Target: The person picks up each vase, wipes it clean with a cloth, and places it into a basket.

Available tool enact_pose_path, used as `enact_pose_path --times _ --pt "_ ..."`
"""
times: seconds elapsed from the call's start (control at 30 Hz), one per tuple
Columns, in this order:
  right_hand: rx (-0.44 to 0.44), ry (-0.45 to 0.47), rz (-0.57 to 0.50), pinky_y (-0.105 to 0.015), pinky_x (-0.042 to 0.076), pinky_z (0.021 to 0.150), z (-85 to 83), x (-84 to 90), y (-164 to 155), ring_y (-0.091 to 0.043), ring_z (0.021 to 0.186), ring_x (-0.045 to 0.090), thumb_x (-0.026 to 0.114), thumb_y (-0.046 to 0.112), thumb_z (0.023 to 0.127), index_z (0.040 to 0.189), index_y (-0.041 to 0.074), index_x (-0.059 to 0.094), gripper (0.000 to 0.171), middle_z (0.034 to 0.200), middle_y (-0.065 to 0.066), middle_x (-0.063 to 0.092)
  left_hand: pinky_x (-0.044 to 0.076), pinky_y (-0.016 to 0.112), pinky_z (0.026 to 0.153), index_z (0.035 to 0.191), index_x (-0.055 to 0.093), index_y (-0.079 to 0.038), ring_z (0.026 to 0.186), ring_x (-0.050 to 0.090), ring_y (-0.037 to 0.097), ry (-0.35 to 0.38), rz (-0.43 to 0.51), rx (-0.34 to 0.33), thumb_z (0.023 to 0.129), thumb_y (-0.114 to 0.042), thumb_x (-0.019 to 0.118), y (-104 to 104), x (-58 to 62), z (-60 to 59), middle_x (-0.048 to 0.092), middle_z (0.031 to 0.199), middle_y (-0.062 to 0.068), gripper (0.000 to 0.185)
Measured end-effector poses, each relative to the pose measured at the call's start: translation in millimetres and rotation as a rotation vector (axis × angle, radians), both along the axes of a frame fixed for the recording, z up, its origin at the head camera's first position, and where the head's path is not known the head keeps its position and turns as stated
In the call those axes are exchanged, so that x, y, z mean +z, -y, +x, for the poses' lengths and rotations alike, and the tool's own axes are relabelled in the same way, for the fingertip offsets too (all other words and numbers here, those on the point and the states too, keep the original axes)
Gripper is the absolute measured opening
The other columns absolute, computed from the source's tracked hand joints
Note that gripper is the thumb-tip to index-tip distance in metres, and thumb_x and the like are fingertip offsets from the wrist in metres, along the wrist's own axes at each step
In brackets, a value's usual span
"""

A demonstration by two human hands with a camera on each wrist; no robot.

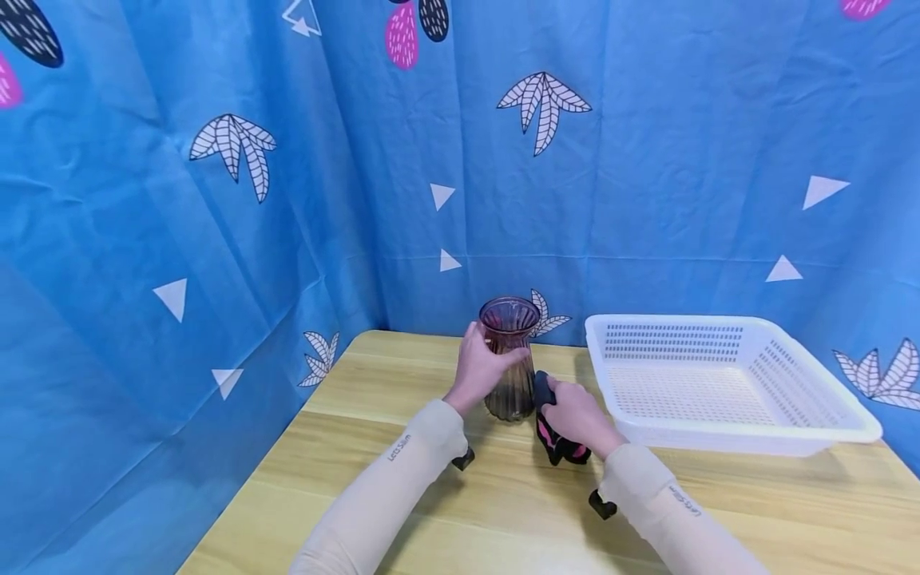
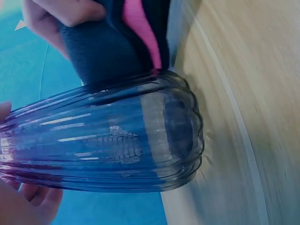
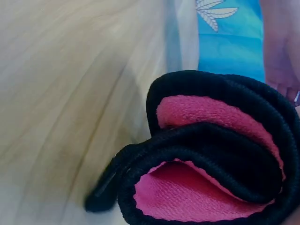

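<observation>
A ribbed glass vase [image 1: 509,399] with a flared rim, purplish above and smoky grey below, stands upright near the back of the table. My left hand [image 1: 480,367] grips it around the neck, thumb across the near side. In my right hand [image 1: 577,411] is a bunched cloth [image 1: 552,441], black with pink stripes. The left wrist view has the cloth right up against the side of the vase [image 2: 126,140], low on its body. Thick black edging and pink fuzzy folds of the cloth [image 3: 187,199] fill the lower right wrist view.
A white plastic basket [image 1: 719,435] with slotted walls stands on the wooden table [image 1: 503,519], just right of my right hand. Behind and to the left of the table hangs a blue patterned curtain [image 1: 647,200].
</observation>
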State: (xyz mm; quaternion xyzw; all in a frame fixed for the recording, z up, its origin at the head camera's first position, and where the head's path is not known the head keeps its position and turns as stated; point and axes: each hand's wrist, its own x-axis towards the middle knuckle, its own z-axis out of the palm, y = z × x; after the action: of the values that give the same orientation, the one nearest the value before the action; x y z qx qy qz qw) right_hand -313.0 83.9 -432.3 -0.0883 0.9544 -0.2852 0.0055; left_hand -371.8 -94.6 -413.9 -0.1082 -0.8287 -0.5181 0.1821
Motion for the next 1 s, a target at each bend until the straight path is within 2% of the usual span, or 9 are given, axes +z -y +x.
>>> enact_pose_path --times 0.1,0.27,0.33,0.43,0.5,0.63,0.73,0.9,1.0 --pt "-0.007 -0.039 -0.014 -0.034 0.045 0.052 0.6 9.1 -0.9 -0.021 0.054 0.056 0.06 0.014 0.094 0.153 -0.001 0.038 0.065 0.112 -0.03 0.068 0.05 0.041 0.101 0.135 0.052 -0.013 0.118 0.06 0.021 -0.009 0.006 -0.004 0.074 -0.041 0.089 0.1 1.7 -0.4 0.06 0.126 0.003 0.078" --pt "0.009 -0.108 -0.091 -0.033 0.047 0.048 2.7 32.7 -0.9 -0.018 0.053 0.059 0.057 0.013 0.095 0.156 0.002 0.032 0.067 0.083 -0.018 0.069 0.052 0.041 0.097 0.138 0.046 -0.011 0.115 0.062 0.021 0.005 0.026 -0.033 0.077 -0.033 0.086 0.0 2.7 0.3 0.064 0.123 0.005 0.077" --pt "0.012 -0.118 -0.123 -0.033 0.049 0.049 3.5 44.0 -0.7 -0.017 0.051 0.06 0.055 0.013 0.096 0.158 0.004 0.029 0.068 0.076 -0.013 0.066 0.051 0.042 0.097 0.14 0.044 -0.011 0.115 0.061 0.021 0.015 0.033 -0.05 0.077 -0.03 0.085 -0.6 1.9 0.6 0.064 0.123 0.005 0.077" --pt "0.006 -0.151 -0.134 -0.033 0.049 0.051 2.6 58.2 -0.2 -0.016 0.049 0.059 0.055 0.014 0.096 0.159 0.005 0.026 0.07 0.071 -0.01 0.065 0.051 0.042 0.096 0.138 0.045 -0.013 0.115 0.061 0.02 0.024 0.042 -0.071 0.077 -0.027 0.082 -1.2 0.1 0.6 0.065 0.123 0.003 0.073" --pt "-0.001 -0.168 -0.129 -0.032 0.049 0.054 1.6 64.1 0.0 -0.016 0.051 0.06 0.055 0.015 0.096 0.159 0.006 0.026 0.07 0.073 -0.011 0.065 0.052 0.042 0.095 0.136 0.047 -0.015 0.115 0.061 0.02 0.03 0.048 -0.089 0.078 -0.026 0.081 -1.3 -1.3 0.6 0.066 0.123 0.002 0.068" --pt "0.0 -0.143 -0.108 -0.033 0.049 0.052 1.2 66.3 -0.2 -0.018 0.047 0.057 0.053 0.015 0.098 0.16 0.006 0.023 0.07 0.068 -0.011 0.064 0.051 0.042 0.098 0.133 0.049 -0.02 0.116 0.061 0.018 0.031 0.06 -0.137 0.081 -0.024 0.078 -1.5 -2.8 0.9 0.066 0.125 0.001 0.06" --pt "0.009 -0.119 -0.057 -0.033 0.048 0.053 -0.4 60.3 0.5 -0.018 0.05 0.057 0.053 0.016 0.099 0.159 0.002 0.022 0.069 0.072 -0.014 0.065 0.049 0.042 0.101 0.134 0.052 -0.02 0.12 0.059 0.019 0.028 0.066 -0.16 0.082 -0.021 0.075 -1.8 -3.1 2.1 0.063 0.13 0.002 0.057" --pt "0.012 -0.094 0.04 -0.035 0.047 0.054 -4.1 40.9 2.1 -0.024 0.059 0.061 0.057 0.016 0.097 0.157 -0.002 0.028 0.068 0.099 -0.026 0.07 0.051 0.039 0.098 0.125 0.06 -0.013 0.116 0.055 0.02 0.029 0.083 -0.154 0.085 -0.022 0.073 -2.2 -4.7 4.2 0.046 0.126 0.003 0.043" --pt "0.007 -0.106 0.115 -0.04 0.052 0.06 -7.1 26.0 1.5 -0.031 0.07 0.066 0.061 0.017 0.095 0.153 -0.004 0.034 0.067 0.113 -0.031 0.068 0.049 0.039 0.1 0.123 0.054 -0.014 0.115 0.055 0.018 0.042 0.104 -0.153 0.085 -0.03 0.077 -2.7 -5.7 5.8 0.048 0.122 0.001 0.048"
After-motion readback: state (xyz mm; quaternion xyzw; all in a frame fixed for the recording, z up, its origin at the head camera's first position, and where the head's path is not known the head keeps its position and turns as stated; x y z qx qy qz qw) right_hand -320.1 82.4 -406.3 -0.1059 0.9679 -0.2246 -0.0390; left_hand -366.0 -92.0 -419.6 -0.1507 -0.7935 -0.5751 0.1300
